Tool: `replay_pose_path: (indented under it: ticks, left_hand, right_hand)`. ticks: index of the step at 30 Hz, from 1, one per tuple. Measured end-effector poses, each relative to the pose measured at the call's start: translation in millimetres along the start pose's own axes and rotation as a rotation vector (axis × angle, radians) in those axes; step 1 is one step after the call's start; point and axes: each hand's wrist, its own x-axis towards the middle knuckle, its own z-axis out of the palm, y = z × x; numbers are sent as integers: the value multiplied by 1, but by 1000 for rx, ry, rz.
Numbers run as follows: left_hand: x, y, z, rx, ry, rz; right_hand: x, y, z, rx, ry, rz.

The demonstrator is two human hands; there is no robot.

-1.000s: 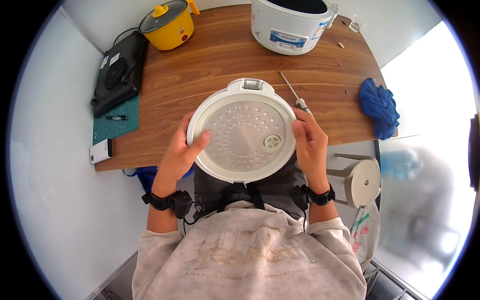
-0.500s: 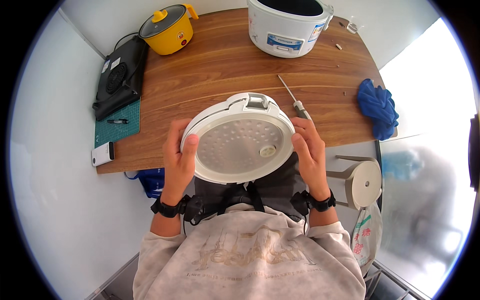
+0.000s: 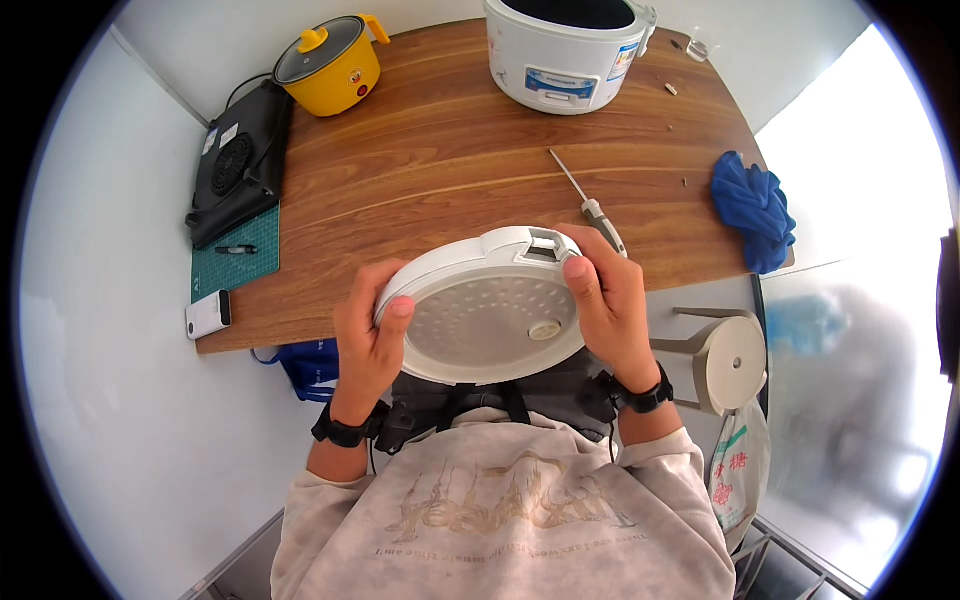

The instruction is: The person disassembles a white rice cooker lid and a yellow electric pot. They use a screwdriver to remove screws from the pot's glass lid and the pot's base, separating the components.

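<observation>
Between my two hands is a white rice cooker lid [image 3: 470, 320], its dimpled metal inner plate and small round vent facing me. My left hand [image 3: 372, 325] grips its left rim, thumb on the inner side. On the right rim, beside the latch notch, my right hand [image 3: 608, 298] is closed with the thumb near the notch. The lid is tilted, over my lap at the table's front edge. Just beyond my right hand lies a screwdriver [image 3: 597, 217] with a grey-green handle. The white rice cooker body [image 3: 560, 70] stands lidless at the far side of the wooden table [image 3: 420, 170].
At the back left are a yellow electric pot [image 3: 335, 75] and a black fan-vented appliance [image 3: 240, 165]. A pen [image 3: 236, 249] lies on a green cutting mat [image 3: 262, 262] near a white power bank [image 3: 208, 315]. A blue cloth [image 3: 752, 210] hangs at the right edge, above a stool [image 3: 728, 365].
The lid has come down toward me and tilted flatter. My right hand has shifted up its rim toward the latch notch, while my left still grips the left side.
</observation>
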Motion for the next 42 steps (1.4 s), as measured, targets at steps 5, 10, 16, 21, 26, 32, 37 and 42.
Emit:
replay_pose_path:
  ticks: [5, 10, 16, 21, 26, 32, 37, 42]
  left_hand:
    - [-1, 3, 2, 9, -3, 13]
    - [-1, 4, 4, 77, 10, 15]
    - [2, 5, 5, 108, 21, -53]
    - [1, -2, 2, 43, 8, -125]
    - [3, -15, 4, -167, 76, -303]
    - [11, -37, 2, -312, 100, -449]
    - [13, -48, 4, -303, 58, -468]
    - [20, -40, 10, -611, 1, -747]
  right_hand:
    - [-4, -6, 2, -138, 78, -74]
    - [-8, -1, 9, -225, 164, -100]
    - [-3, -4, 9, -234, 120, -1]
    - [-1, 4, 4, 5, -1, 130]
    - [-14, 22, 2, 128, -2, 211]
    - [-29, 27, -15, 158, -184, 325]
    - [-31, 35, -14, 117, -149, 306]
    - [-28, 34, -14, 481, -174, 342]
